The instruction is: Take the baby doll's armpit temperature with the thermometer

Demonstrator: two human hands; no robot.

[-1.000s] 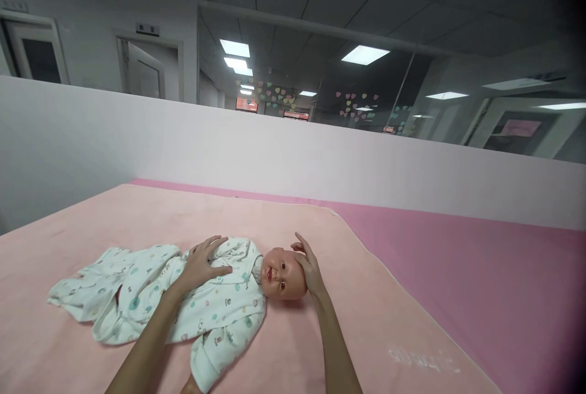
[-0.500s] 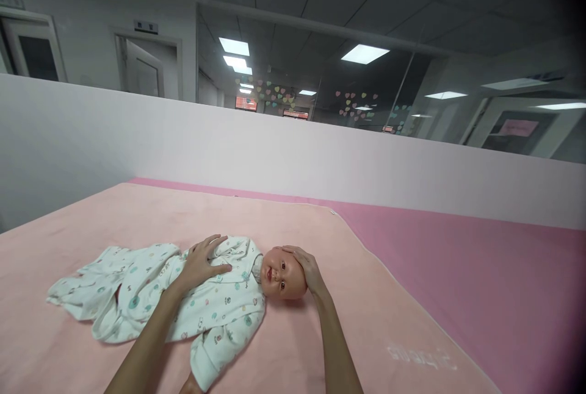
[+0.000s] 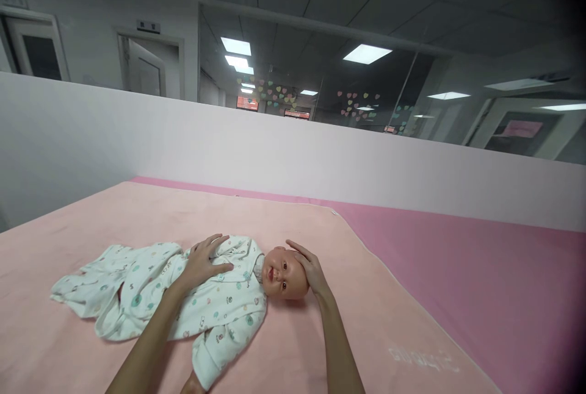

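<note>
doll under l hand, spread on chest | r hand open-cupped, prob. touching head

The left hand hides part of the doll's patterned clothing; the right hand covers some of the doll's head at the crown; the bottom edge cuts off both forearms and the doll's arm; the lettering on the peach blanket is too faint to read, the door sign too small.
</note>
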